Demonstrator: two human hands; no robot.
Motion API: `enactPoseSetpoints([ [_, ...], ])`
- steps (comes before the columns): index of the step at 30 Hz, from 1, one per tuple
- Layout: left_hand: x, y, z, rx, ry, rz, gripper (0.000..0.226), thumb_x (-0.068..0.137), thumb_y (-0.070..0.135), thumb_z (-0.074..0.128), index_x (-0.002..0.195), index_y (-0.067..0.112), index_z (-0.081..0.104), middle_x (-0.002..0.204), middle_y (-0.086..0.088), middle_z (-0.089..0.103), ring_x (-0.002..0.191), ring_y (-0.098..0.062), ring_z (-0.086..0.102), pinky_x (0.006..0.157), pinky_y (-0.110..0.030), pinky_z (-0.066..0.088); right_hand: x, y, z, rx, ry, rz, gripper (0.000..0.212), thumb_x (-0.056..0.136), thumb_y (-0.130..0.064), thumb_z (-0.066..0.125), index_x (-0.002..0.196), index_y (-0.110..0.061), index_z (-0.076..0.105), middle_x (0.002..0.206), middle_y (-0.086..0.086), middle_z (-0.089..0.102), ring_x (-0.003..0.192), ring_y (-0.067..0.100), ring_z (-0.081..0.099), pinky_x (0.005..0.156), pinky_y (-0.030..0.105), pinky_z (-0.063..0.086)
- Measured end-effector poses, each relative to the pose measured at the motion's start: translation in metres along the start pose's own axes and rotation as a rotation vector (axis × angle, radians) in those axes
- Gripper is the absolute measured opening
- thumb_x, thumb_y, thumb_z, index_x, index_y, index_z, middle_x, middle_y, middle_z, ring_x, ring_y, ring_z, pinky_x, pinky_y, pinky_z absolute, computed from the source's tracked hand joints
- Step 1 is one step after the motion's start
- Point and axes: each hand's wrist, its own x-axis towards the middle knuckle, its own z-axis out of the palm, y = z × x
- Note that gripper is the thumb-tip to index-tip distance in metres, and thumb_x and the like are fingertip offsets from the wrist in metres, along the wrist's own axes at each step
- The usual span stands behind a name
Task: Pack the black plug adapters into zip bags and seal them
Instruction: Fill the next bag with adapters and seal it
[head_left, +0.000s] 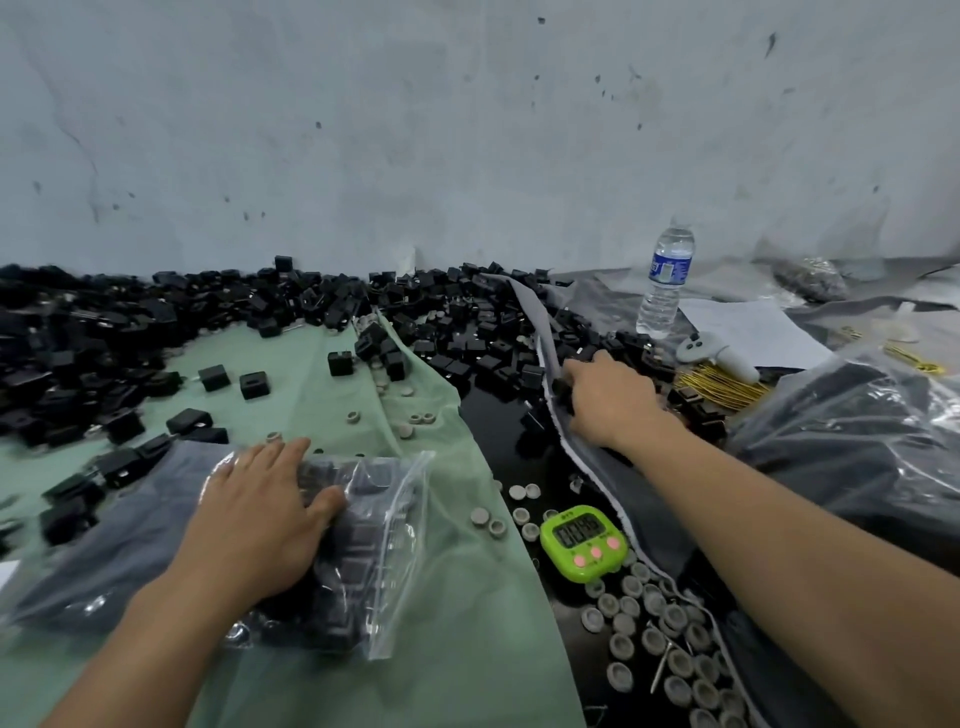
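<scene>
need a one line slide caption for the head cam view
Left hand rests flat on a partly filled zip bag while the right hand reaches into the loose black plug adapters.

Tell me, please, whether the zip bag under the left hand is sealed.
Open, it seems: the zip bag shows its strips apart along the right edge.

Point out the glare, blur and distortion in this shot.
Head view: the wide lens bows the foot of the wall and stretches the corners; glare spots on the zip bag and the plastic at right; flat light, soft shadows; timer digits blurred.
</scene>
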Motion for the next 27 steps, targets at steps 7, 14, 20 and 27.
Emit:
enactPoseSetpoints([
  [7,-0.001,-0.001,0.0,-0.007,-0.004,0.001,0.078,0.099,0.062,0.04,0.162,0.023,0.016,0.168,-0.002,0.018,0.155,-0.021,0.012,0.127,-0.041,0.009,-0.018,-0.058,0.011,-0.029,-0.041,-0.214,0.042,0.09,-0.005,0.058,0.128,-0.02,0.053,0.12,0.01,0.049,0.115,0.035,0.051,0.071,0.04,0.038],
  [14,0.0,-0.003,-0.001,-0.033,0.002,0.008,0.078,0.098,0.062,0.043,0.161,0.023,0.017,0.168,-0.001,0.02,0.155,-0.02,0.013,0.126,-0.04,0.008,-0.006,-0.087,0.012,0.273,-0.28,-0.278,0.075,0.089,-0.007,0.059,0.155,-0.031,0.033,0.145,0.006,0.039,0.124,0.032,0.052,0.095,0.044,0.053],
  [20,-0.007,0.003,-0.007,-0.095,0.067,0.023,0.064,0.1,0.055,0.046,0.155,0.024,0.033,0.16,0.001,0.037,0.149,-0.019,0.028,0.125,-0.041,0.017,-0.028,-0.078,-0.019,0.622,-0.029,-0.114,0.035,0.083,-0.02,0.074,0.115,-0.027,0.062,0.134,-0.005,0.053,0.101,0.016,0.061,0.079,0.034,0.051],
  [27,-0.031,0.044,-0.014,-0.282,0.25,0.055,0.021,0.093,0.057,0.054,0.086,0.037,0.058,0.084,0.016,0.062,0.078,-0.005,0.056,0.079,-0.035,0.046,-0.108,-0.098,-0.019,1.131,-0.025,0.085,0.053,0.08,-0.063,0.07,0.063,-0.015,0.053,0.061,-0.008,0.052,0.055,0.011,0.046,0.06,0.032,0.037],
])
